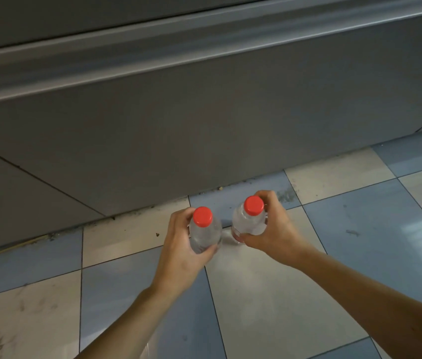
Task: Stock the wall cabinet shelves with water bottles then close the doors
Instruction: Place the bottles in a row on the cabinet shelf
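Hands are each clamped on one red-capped water bottle: left hand [179, 244] on the left bottle [203, 229], right hand [274, 229] on the right bottle [250, 216], upright, close together above the tiled floor [269, 294]. Cabinet shelves are not in view. Best to keep both bottles upright and gripped firmly by the body while raising them toward the shelf.

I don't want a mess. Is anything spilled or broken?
No spill shows. Both bottles, left and right, stay capped and upright in the hands. Only crumbs and dirt lie where floor meets wall.
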Demonstrator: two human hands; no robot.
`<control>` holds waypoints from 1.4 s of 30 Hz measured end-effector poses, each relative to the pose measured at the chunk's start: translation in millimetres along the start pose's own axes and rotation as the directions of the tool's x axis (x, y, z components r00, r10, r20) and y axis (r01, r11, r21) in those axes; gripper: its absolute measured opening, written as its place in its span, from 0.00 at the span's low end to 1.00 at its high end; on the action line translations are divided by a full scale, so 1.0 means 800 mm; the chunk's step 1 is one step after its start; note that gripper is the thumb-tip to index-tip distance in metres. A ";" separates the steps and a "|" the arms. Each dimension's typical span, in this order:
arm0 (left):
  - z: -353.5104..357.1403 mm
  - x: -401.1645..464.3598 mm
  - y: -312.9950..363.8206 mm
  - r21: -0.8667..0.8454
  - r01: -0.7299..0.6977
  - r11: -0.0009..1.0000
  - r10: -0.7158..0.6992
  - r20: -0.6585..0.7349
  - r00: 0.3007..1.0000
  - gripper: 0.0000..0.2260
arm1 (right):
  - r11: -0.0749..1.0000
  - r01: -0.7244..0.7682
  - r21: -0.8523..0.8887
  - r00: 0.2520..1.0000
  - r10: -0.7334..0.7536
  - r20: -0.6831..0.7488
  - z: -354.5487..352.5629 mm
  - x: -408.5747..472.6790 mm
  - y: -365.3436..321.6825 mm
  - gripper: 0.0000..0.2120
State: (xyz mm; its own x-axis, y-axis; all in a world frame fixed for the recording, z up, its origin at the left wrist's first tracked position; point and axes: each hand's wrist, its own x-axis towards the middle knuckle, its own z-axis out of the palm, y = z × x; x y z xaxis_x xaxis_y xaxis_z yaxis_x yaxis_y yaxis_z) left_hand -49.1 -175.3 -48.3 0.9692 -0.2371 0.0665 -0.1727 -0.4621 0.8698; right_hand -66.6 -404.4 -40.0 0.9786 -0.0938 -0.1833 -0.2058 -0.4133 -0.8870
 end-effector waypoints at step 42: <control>-0.412 -0.012 0.555 -0.274 0.318 0.908 -0.272 0.194 0.943 0.25 | 0.965 -0.177 0.192 0.984 0.166 0.070 -0.193 -0.201 -0.630 0.26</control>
State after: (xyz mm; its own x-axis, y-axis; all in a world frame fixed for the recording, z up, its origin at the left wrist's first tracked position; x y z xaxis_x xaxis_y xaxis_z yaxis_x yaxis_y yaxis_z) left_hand -77.6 -96.6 498.2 0.9264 -0.2636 -0.2688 0.1998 -0.2611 0.9444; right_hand -121.9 -321.3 501.9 0.9288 -0.0977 -0.3575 -0.3703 -0.2083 -0.9052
